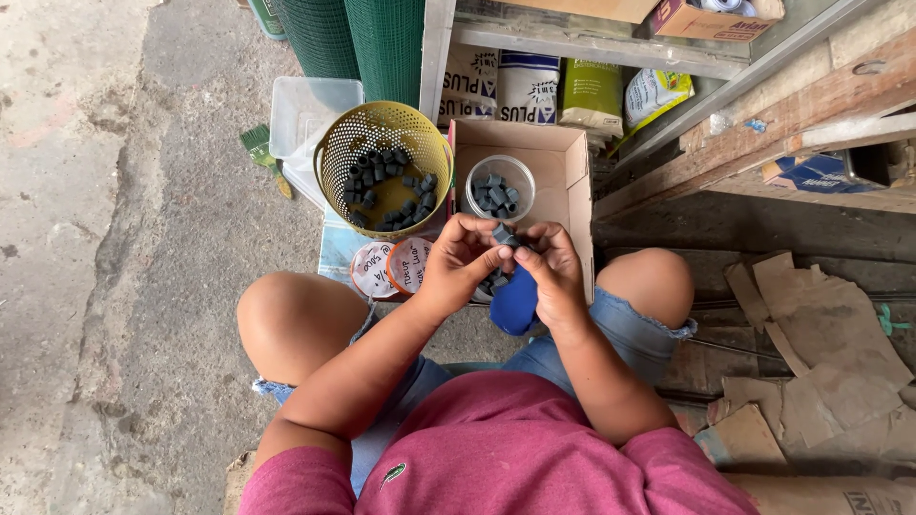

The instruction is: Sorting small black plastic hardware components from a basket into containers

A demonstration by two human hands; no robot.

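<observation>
1. Hands met in front of the person's chest, above the gap between the two bare knees. The left hand (458,259) and the right hand (551,264) were touching each other at the fingertips.
2. Between them sat a small dark grey fitting (503,234), short and tube-like. The fingers of both hands were clamped on it, the left from its side, the right from the other side.
3. Just beyond the hands stood an open cardboard box (563,162). Inside it was a clear round cup (500,188) holding more of the same dark fittings.
4. To the left of the box sat a yellow perforated basket (382,167), tilted a little, with a loose heap of dark fittings on its bottom.
5. Behind the basket a clear plastic tub (305,110) rested on the concrete floor (114,238), with a small green brush (260,148) beside it.
6. Just below the basket, near the left wrist, lay two round lids (391,267) with handwriting on them; what they covered could not be told.
7. A blue object (515,303) showed under the right hand, between the knees; its kind could not be told.
8. Rolls of green wire mesh (353,38) stood at the top, and printed sacks (534,91) sat under a shelf.
9. Torn cardboard pieces (811,334) lay to the person's right.
</observation>
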